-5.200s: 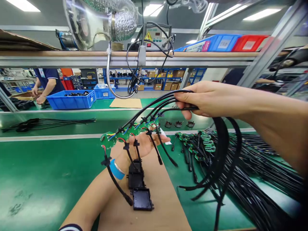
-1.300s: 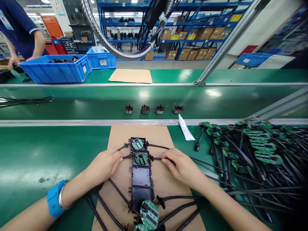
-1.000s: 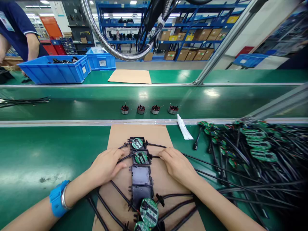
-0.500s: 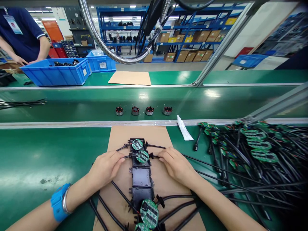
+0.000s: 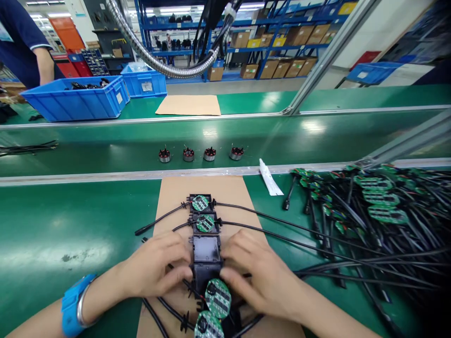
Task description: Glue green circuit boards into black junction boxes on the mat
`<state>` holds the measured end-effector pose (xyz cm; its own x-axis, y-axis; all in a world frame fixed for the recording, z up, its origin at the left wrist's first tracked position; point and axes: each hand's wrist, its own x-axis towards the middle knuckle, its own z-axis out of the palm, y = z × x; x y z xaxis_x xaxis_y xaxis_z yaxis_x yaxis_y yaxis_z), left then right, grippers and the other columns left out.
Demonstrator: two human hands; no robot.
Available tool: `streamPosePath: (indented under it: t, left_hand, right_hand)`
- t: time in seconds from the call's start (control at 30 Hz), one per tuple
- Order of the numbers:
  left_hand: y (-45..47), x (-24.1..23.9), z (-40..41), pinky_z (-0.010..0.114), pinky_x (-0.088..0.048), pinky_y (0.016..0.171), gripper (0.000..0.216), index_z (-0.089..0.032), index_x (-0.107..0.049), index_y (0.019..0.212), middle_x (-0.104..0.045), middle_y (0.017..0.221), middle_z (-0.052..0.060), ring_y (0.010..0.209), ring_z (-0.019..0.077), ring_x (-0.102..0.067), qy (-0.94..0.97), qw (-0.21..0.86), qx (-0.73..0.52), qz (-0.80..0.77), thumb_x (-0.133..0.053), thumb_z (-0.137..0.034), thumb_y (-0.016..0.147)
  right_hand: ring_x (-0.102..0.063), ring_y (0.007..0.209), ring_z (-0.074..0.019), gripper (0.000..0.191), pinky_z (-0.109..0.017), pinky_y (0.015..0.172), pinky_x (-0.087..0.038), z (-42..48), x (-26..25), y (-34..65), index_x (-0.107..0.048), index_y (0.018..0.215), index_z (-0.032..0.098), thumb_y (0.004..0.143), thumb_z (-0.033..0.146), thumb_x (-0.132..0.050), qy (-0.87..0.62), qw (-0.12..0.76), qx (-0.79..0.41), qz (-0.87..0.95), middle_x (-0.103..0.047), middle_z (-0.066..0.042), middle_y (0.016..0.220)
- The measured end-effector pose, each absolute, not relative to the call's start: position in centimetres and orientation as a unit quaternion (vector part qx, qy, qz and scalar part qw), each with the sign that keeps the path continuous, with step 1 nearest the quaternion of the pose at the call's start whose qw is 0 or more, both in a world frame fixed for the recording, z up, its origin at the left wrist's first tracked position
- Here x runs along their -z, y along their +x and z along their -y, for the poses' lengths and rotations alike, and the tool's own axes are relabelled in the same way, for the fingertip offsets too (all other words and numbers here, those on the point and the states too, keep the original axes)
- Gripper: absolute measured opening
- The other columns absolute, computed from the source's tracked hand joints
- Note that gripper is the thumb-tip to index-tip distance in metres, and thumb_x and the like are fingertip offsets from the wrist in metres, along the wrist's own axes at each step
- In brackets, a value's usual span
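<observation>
A row of black plastic cases (image 5: 206,249) lies lengthwise before me on a cardboard sheet (image 5: 169,190). The far two hold round green circuit boards (image 5: 200,203), cables leaving both sides. More round circuit boards (image 5: 218,298) overlap at the near end. My left hand (image 5: 160,263) is at the left edge of the row, thumb and fingers apart, close to a black cable (image 5: 187,283). At the opposite edge is my right hand (image 5: 253,270), its thumb parted from curved fingers beside the third and fourth cases. Part of a cable behind the right hand is hidden.
A heap of cabled circuit boards (image 5: 373,206) covers the right side. A white tube (image 5: 269,178) lies beyond the cardboard, and several small motor-like parts (image 5: 210,154) stand farther back. Blue bins (image 5: 75,101) and a co-worker (image 5: 24,44) are at the far left.
Both hands have left the cables at the second case and come nearer, to the third and fourth cases. The second circuit board now sits more squarely within its case.
</observation>
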<state>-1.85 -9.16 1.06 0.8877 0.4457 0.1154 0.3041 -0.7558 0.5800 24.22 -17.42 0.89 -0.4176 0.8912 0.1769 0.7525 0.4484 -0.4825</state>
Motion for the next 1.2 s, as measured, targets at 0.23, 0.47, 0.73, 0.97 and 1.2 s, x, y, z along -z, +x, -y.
streamPosePath:
  t: [0.23,0.47,0.73,0.97,1.2]
  left_hand:
    - [-1.3,-0.9,10.7,0.021,-0.045,0.070,0.002,-0.020,-0.058,0.091,-0.064,0.084,0.000,0.079,0.0148,-0.061,0.905,0.395,-0.056,-0.148,-0.059,-0.021,0.089]
    - [-1.7,-0.4,9.4,0.024,-0.047,0.070,0.008,-0.020,-0.058,0.091,-0.066,0.085,0.001,0.077,0.0154,-0.062,0.887,0.311,-0.185,-0.285,-0.052,-0.025,0.093]
    - [-1.5,1.3,9.2,0.035,-0.048,0.072,0.017,-0.019,-0.056,0.081,-0.062,0.081,0.004,0.076,0.0213,-0.057,0.934,0.147,-0.127,-0.300,-0.047,-0.026,0.094]
    - [-2.4,-2.4,12.0,0.032,-0.046,0.078,0.015,-0.022,-0.056,0.096,-0.059,0.095,0.003,0.089,0.0207,-0.056,0.922,0.325,-0.043,-0.207,-0.062,-0.032,0.087]
    - [-2.8,-1.2,15.2,0.032,-0.042,0.075,0.040,-0.020,-0.055,0.090,-0.059,0.094,0.003,0.088,0.0230,-0.054,0.914,0.349,0.026,-0.205,-0.078,-0.045,0.070]
  right_hand:
    - [-0.044,0.090,-0.0222,0.024,-0.035,0.077,-0.042,20.6,-1.6,20.6,-0.046,0.080,0.019,0.067,0.016,-0.066,-0.494,0.160,-0.288,0.805,-0.048,-0.005,0.090]
    - [-0.050,0.080,-0.0160,0.017,-0.030,0.072,-0.045,18.4,-1.8,24.8,-0.045,0.101,0.022,0.087,0.024,-0.054,-0.537,0.183,-0.320,0.759,-0.053,-0.003,0.092]
    - [-0.053,0.078,-0.0178,0.019,-0.031,0.069,-0.045,16.5,2.8,26.2,-0.055,0.089,0.019,0.092,0.010,-0.039,-0.500,0.235,-0.099,0.828,-0.059,-0.006,0.084]
    - [-0.050,0.082,-0.0204,0.009,-0.033,0.070,-0.044,20.9,-1.3,22.9,-0.060,0.090,0.019,0.088,0.025,-0.054,-0.503,0.233,-0.161,0.817,-0.057,-0.007,0.086]
    - [-0.046,0.087,-0.0243,0.031,-0.036,0.076,-0.042,24.3,0.4,17.9,-0.055,0.079,0.019,0.065,0.038,-0.075,-0.519,0.206,-0.210,0.803,-0.054,-0.006,0.089]
